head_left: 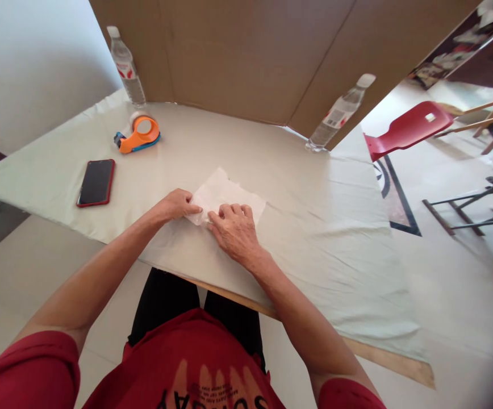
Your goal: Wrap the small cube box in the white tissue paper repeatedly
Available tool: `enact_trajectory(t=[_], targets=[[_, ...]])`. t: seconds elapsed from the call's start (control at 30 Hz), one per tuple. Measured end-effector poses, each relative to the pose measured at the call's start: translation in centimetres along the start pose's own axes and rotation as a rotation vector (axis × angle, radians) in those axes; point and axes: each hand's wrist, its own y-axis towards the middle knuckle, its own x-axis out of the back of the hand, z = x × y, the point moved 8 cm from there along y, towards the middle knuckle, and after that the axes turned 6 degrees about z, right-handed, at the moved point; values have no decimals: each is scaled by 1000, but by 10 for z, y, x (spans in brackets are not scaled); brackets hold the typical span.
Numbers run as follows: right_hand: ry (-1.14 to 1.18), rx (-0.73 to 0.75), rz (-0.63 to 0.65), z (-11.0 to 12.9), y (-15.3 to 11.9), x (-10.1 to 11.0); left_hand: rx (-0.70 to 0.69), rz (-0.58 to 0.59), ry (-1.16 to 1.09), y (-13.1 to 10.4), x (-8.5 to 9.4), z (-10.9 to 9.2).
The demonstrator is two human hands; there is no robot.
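Note:
A thin white sheet (216,188), which looks like a tissue, lies on the cloth-covered table in front of me. My left hand (179,204) pinches its left corner between thumb and fingers. My right hand (234,228) rests on the near edge with its fingers curled and pressed down on the sheet. Along that edge, between the two hands, the sheet looks folded or bunched. Whatever lies under the right fingertips is hidden.
An orange tape dispenser (140,135) and a phone (96,182) in a red case lie to the left. Two water bottles, a left one (128,71) and a right one (339,116), stand against an upright cardboard panel (246,57). A red chair (412,129) stands beyond the right edge.

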Motion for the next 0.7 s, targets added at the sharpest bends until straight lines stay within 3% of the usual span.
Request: enact_trajectory(t=[0.13,0.3,0.43,0.7], targets=[[-13,-3,18,1,2,-1,-7,-43,-91,-10,-1,-19],[-5,4,24,1,1,-1,89,50,-385,-16,-17,-30],[30,19,26,3,-4,5,118,81,-475,-15,-25,-32],[256,8,85,-7,-9,15,-49,305,-400,-31,-26,-51]])
